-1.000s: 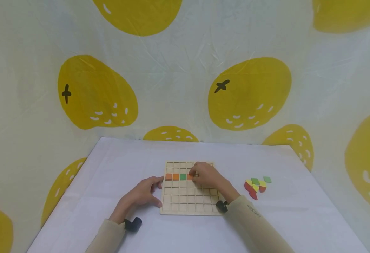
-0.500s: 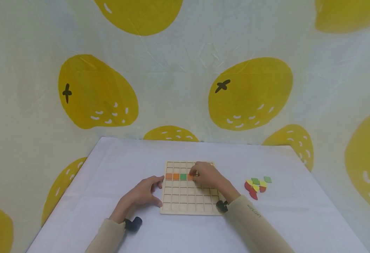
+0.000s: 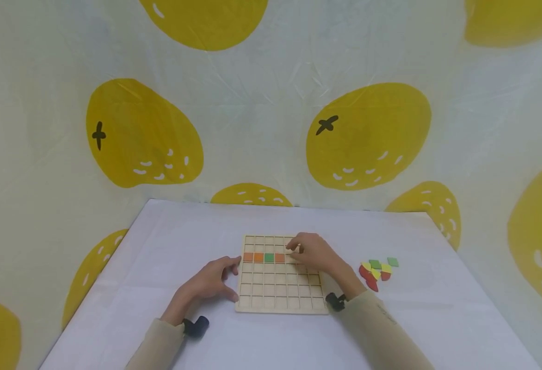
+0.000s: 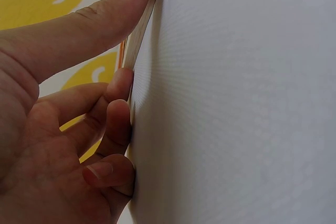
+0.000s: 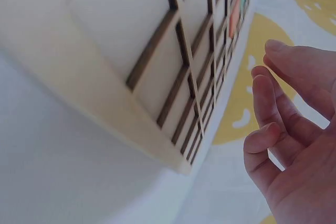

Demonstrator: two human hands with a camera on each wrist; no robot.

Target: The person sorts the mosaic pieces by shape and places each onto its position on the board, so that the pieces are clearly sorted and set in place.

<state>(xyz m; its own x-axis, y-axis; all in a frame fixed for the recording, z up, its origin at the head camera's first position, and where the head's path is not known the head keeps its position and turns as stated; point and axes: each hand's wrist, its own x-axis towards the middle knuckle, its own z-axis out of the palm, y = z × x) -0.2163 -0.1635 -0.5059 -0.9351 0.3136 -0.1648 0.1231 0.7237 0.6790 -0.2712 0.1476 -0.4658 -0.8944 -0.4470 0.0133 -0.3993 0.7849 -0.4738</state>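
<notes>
Board [image 3: 271, 290]: While the white-covered counter [image 3: 206, 221] spreads out on either side of it, this pale wooden board lies flat, well in from the counter's far edge and both side edges, its face ruled into square cells.
Row on the board: starting at the board's left edge, in the third row from its far edge, sit a pale orange tile [image 3: 248, 257], a bright orange tile [image 3: 259, 257], a green tile [image 3: 269, 257] and a second pale orange tile [image 3: 279, 257], side by side, one to a cell.
Left hand [image 3: 211, 279]: spread along the board's left edge and touching it, thumb by the near left corner, fingers farther up beside the end of the tile row; relaxed, not clenched.
Right hand [image 3: 314, 252]: over the far right part of the board, just past the fourth tile, fingers loosely bent, thumb and forefinger slightly apart, holding nothing that I can see.
Toward the counter's right edge: a small cluster of red pieces [image 3: 364, 273], yellow pieces [image 3: 386, 268] and a green square [image 3: 375, 264], with a second green square [image 3: 393, 262] at its outer end.
Wrists: a black camera [image 3: 197, 327] on each, by the cuff of a beige sleeve [image 3: 377, 324].
Past the far edge: a pale backdrop [image 3: 252, 133] printed with big yellow fruit.
</notes>
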